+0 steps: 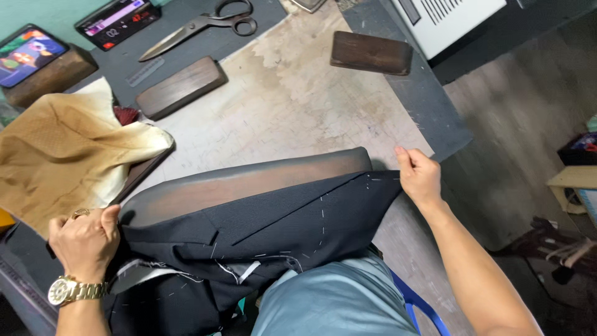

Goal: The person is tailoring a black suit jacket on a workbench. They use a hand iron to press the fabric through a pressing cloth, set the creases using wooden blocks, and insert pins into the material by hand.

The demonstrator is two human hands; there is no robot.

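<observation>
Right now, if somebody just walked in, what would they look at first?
Probably the dark jacket with white stitches, draped over a rounded board at the middle bottom. The left hand, wearing a gold watch, grips its left end, and the right hand pinches its right edge. Big scissors lie at the top, and a tan cloth sits at the left.

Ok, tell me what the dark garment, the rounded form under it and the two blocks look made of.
Dark garment: woven, suit-like cloth, matte, with white basting stitches. Rounded form: probably wood, worn brown with a dull sheen. Two blocks: dark wood, grain visible, smooth edges. Both hands grip the cloth.
</observation>
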